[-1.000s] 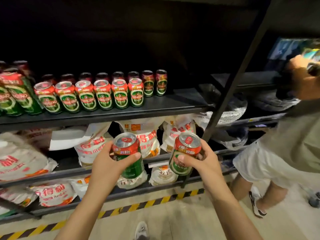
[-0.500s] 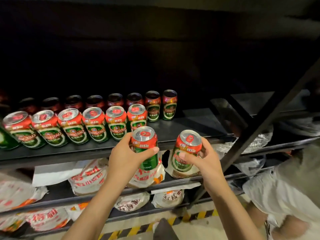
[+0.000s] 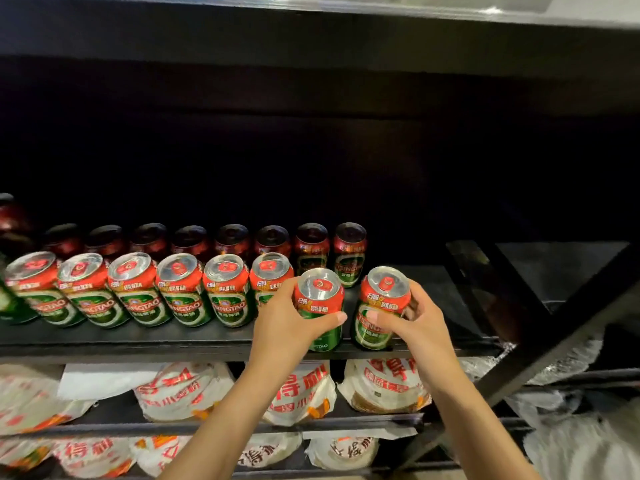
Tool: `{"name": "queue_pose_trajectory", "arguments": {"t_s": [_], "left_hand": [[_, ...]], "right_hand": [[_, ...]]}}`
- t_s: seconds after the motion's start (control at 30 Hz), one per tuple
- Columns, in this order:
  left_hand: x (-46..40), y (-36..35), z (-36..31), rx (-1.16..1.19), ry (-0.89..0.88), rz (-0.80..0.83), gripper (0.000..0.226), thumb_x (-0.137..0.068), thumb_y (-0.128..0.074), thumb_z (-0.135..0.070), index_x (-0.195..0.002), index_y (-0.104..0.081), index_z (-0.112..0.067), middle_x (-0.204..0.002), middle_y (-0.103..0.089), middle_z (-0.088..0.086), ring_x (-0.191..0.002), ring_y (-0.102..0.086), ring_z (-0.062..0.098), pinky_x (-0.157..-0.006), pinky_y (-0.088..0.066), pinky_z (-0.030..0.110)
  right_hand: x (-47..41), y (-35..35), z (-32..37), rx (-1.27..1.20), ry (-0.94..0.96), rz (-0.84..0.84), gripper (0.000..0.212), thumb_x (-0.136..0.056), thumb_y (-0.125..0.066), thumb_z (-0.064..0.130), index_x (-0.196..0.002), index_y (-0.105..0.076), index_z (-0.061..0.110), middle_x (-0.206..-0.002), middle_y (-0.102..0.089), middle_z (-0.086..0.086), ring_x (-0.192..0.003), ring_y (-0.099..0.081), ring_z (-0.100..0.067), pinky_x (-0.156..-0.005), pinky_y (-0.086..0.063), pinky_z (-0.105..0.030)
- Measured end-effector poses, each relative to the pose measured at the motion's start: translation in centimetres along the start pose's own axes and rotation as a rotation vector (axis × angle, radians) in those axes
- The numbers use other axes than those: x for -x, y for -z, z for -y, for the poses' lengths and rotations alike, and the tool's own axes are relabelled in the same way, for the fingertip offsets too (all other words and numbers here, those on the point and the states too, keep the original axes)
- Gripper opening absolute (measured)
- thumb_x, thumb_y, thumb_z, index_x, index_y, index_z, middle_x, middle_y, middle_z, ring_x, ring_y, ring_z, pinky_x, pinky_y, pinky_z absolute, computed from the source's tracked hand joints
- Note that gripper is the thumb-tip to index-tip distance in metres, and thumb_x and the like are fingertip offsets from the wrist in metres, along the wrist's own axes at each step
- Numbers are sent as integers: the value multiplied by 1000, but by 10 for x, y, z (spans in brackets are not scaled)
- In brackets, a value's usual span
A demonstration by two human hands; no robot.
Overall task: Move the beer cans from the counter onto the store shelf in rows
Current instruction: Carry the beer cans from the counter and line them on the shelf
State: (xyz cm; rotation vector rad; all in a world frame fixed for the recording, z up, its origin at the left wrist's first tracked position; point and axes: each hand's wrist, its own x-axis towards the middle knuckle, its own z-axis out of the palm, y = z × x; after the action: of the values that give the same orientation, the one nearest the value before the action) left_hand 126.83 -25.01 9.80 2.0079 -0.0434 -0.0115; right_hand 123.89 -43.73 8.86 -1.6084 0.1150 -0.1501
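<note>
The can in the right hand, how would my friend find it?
Look at the dark shelf with two rows of red-and-green beer cans. At the right end of the front row, two hands each hold a can. It is the rightmost can, in the right hand, with nothing beside it.

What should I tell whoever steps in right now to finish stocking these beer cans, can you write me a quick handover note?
Left hand: grips a red-and-green aluminium beer can at the front edge of the black metal shelf.
Right hand: grips a second red-and-green can just to the right of the first.
Done: a front row of six cans and a back row of cans stand on the shelf.
Left: set both held cans down to extend the front row rightward, let go, then fetch more. The counter is out of view, so the remaining count is unknown.
</note>
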Motion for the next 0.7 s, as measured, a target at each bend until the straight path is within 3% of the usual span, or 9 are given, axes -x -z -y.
{"name": "queue_pose_trajectory", "arguments": {"t_s": [0.3, 0.63, 0.7], "left_hand": [[-14, -20, 4, -83, 2, -42, 68, -58, -82, -45, -118, -52, -30, -101, -62, -17, -96, -60, 6, -86, -52, 32], [-23, -31, 5, -108, -17, -85, 70, -63, -81, -44, -123, -48, -29, -110, -61, -14, -100, -59, 6, -82, -50, 24], [-24, -31, 6, -104, -21, -75, 70, -64, -80, -43, -124, -46, -29, -110, -59, -15, -101, -57, 5, -81, -48, 22]], "right_hand": [[-27, 3, -15, 31, 24, 73, 60, -69, -79, 15, -123, -56, 27, -114, -67, 6, -105, -63, -6, -88, -51, -28], [-46, 5, -22, 90, 57, 146, 72, -57, -80, 36, -124, -56, 24, -116, -66, 3, -108, -63, -11, -94, -52, -36], [-49, 7, -23, 103, 61, 165, 70, -60, -80, 32, -124, -55, 24, -116, -66, 4, -108, -62, -10, -94, -52, -35]]}}
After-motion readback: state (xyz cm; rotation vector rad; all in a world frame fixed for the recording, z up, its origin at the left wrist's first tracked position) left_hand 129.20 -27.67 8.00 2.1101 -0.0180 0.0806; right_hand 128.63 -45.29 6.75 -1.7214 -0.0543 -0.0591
